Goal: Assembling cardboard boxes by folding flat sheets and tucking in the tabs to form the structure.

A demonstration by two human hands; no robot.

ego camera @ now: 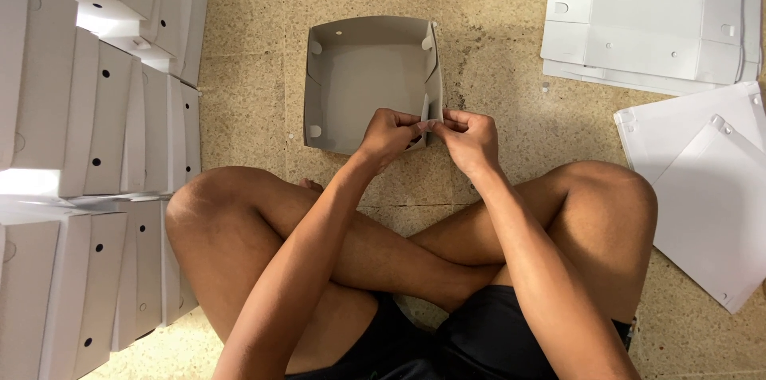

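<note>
Head view: a grey box [363, 81], half folded and open at the top, is seen on the floor [495, 5] at twelve o'clock from the crossed legs. Its near right corner is met by both hands, which are brought together there. The left hand [389, 135] is closed on the near wall just left of the corner, and the right hand [471, 139] is pinched on a narrow upright flap [425, 109] that is held between the fingertips of both. The flap's long axis is set from six to twelve o'clock, along the box's right wall. From the hands the body of the box is spread toward eleven o'clock, so the left hand is placed nearer its middle, while the right hand is kept outside the right wall. Whether the flap is already tucked into the wall cannot be told.

Finished white boxes [104, 125] are stacked at nine o'clock, well apart from the hands. Flat white blanks [646, 13] are laid at one o'clock, and more sheets [702, 189] at three o'clock beside the right knee.
</note>
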